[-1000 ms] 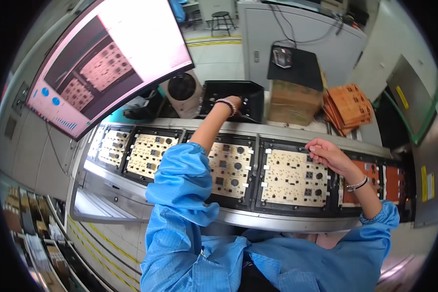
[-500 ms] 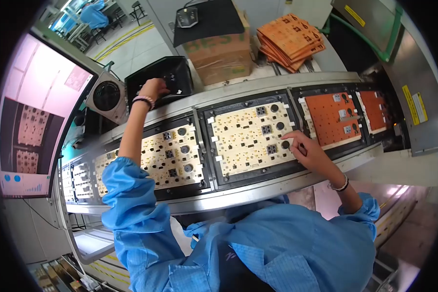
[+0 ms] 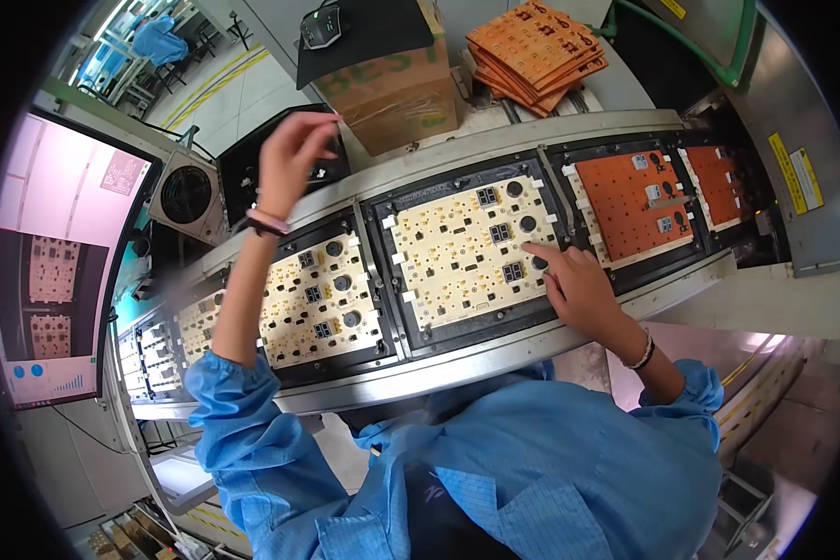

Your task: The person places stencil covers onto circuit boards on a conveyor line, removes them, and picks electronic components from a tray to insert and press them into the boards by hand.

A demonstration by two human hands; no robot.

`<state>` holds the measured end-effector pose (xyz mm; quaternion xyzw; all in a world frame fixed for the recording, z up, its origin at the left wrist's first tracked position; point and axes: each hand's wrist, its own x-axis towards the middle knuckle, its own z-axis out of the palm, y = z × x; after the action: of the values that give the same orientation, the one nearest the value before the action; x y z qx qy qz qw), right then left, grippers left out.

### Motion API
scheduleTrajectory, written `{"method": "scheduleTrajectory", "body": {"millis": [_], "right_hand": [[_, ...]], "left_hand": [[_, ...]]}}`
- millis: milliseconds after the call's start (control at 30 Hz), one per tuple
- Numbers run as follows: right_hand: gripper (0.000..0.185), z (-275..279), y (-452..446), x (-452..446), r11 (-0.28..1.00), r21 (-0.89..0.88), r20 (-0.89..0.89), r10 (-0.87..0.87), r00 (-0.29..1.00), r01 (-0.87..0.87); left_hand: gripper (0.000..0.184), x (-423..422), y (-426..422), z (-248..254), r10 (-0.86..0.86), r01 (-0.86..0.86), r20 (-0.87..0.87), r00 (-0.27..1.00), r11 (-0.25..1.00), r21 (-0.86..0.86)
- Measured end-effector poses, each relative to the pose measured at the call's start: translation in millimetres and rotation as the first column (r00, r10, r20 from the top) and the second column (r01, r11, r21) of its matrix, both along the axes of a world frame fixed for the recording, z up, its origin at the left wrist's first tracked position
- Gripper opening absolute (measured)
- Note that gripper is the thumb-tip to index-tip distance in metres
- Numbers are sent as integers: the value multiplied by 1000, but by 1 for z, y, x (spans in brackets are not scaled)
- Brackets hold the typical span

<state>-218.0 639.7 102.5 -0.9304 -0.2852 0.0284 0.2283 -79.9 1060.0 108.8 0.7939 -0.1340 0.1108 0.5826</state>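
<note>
The left hand (image 3: 291,161) is hovering over the black tray (image 3: 241,154), any grip unclear; the right hand (image 3: 581,291), fingers loosely open, is pointing at the pale circuit board (image 3: 448,268), light contact best sparing its round parts (image 3: 528,224).

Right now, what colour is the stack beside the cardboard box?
The stack is orange; head view.

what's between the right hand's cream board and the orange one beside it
In the head view, a metal divider and black frames; the right hand covers the lower part.

Smooth metal rail (image 3: 439,366); matt cardboard box (image 3: 397,105); black bin (image 3: 241,155), probably plastic.
</note>
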Motion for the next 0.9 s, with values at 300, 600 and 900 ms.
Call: {"method": "scheduleTrajectory", "body": {"millis": [300, 600, 900], "right_hand": [[41, 23, -62, 28, 893, 437, -468, 121, 875, 110], [32, 32, -83, 25, 647, 633, -592, 50, 805, 425], [22, 27, -90, 46, 773, 544, -532, 17, 847, 326]], "left_hand": [[20, -55, -185, -24, -580, 517, 195, 791, 804, 292], [17, -45, -208, -40, -656, 125, 430, 620, 624, 771], [16, -40, -207, -34, -728, 71, 420, 541, 538, 840]]}}
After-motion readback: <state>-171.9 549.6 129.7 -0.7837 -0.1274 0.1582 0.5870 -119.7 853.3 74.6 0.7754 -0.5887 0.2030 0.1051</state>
